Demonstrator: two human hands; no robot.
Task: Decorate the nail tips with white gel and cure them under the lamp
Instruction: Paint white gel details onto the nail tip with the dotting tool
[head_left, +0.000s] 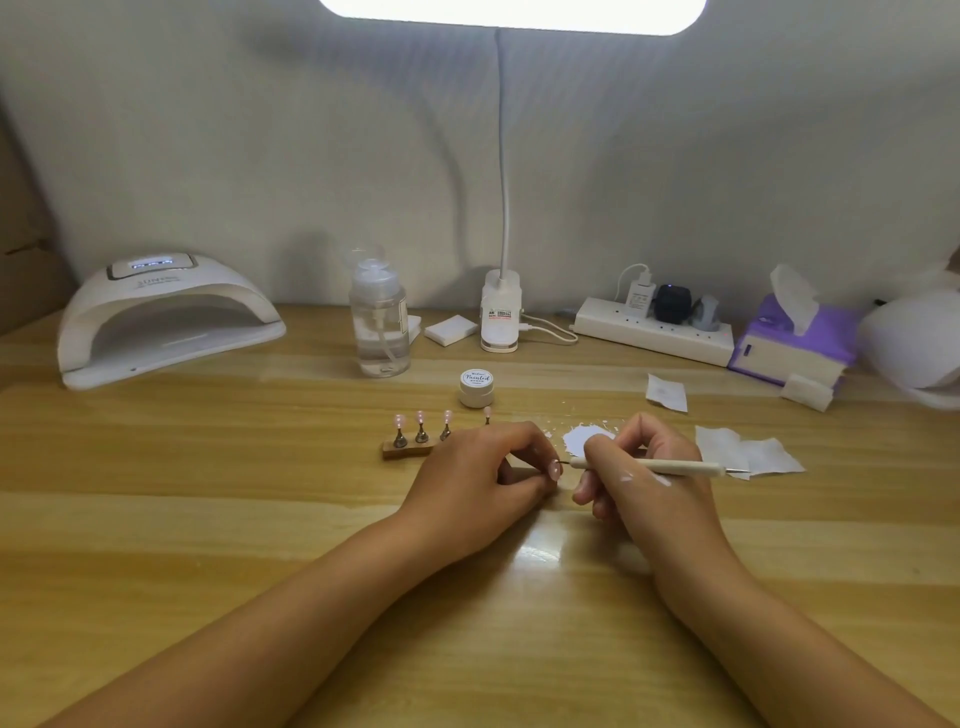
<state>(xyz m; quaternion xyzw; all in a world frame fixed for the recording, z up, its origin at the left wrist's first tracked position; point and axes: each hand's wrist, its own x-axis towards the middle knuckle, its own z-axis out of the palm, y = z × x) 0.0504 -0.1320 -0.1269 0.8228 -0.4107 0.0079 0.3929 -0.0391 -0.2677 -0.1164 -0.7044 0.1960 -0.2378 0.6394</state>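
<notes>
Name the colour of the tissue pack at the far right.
The tissue pack is purple with a pale front; head view.

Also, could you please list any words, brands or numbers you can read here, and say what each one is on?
"SUN", followed by blurred characters: front of the white nail lamp.
"Painted", in script: lid of the small white gel jar; smaller print below unreadable.
Too blurred to read: labels on the desk lamp base and the charger.
</notes>
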